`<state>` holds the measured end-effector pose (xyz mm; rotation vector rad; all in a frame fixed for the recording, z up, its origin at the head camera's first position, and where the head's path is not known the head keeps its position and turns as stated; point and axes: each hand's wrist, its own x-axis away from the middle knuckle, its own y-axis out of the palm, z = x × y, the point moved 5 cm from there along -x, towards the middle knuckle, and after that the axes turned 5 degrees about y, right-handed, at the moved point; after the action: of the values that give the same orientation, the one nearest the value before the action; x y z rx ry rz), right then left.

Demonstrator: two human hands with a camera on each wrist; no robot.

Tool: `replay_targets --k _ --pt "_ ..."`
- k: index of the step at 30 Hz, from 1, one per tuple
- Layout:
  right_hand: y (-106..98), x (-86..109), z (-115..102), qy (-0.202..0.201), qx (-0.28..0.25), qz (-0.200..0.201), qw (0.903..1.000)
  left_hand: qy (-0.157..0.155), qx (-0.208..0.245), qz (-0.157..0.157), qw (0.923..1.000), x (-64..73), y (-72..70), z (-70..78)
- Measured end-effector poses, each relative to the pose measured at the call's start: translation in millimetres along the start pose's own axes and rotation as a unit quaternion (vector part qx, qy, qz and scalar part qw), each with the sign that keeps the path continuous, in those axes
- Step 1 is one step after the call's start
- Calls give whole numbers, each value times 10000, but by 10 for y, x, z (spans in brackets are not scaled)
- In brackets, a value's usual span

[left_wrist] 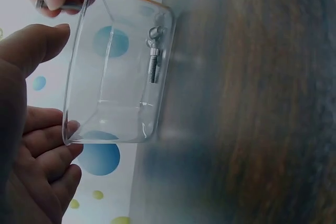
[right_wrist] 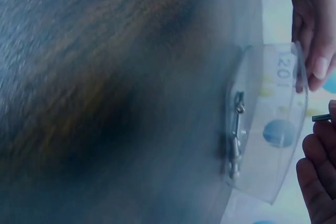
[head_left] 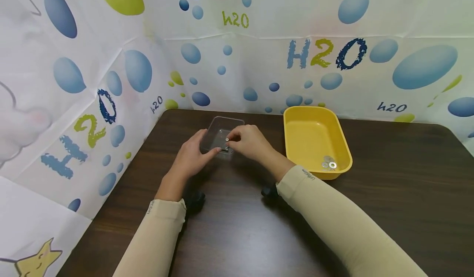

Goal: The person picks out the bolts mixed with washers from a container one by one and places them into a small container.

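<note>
A clear plastic box [head_left: 230,119] stands on the table, with several small metal bolts [left_wrist: 154,66] lying on its bottom. My left hand [head_left: 189,157] holds the box at its left side, fingertips at the rim and thumb near the front edge. Over the box's right side, my right hand [head_left: 252,144] pinches a small metal bolt [left_wrist: 40,3] between thumb and fingers. The bolt's round end shows shiny in the head view, while part of its shaft is hidden by the fingers.
To the right of the box is a yellow tray [head_left: 314,135], with several flat metal washers [head_left: 332,165] in its near right corner. Both stand on a dark wooden table [head_left: 229,227]. A white printed sheet [head_left: 259,67] hangs behind and along the left side.
</note>
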<state>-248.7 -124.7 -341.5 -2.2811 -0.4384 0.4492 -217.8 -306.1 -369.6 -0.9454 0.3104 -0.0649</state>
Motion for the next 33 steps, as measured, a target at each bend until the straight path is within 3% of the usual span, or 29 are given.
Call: replay_targets --k 7,22,33 --pt "116 -29 -60 -243 572 -205 9979 -82 -53 -131 9999 -12 34 -5" --pt "218 -72 -93 -227 873 -995 9909 -164 -138 -283 9994 -12 36 -29" --pt "229 -48 -90 -280 927 -969 9906 -198 -116 -334 9992 -15 47 -35"
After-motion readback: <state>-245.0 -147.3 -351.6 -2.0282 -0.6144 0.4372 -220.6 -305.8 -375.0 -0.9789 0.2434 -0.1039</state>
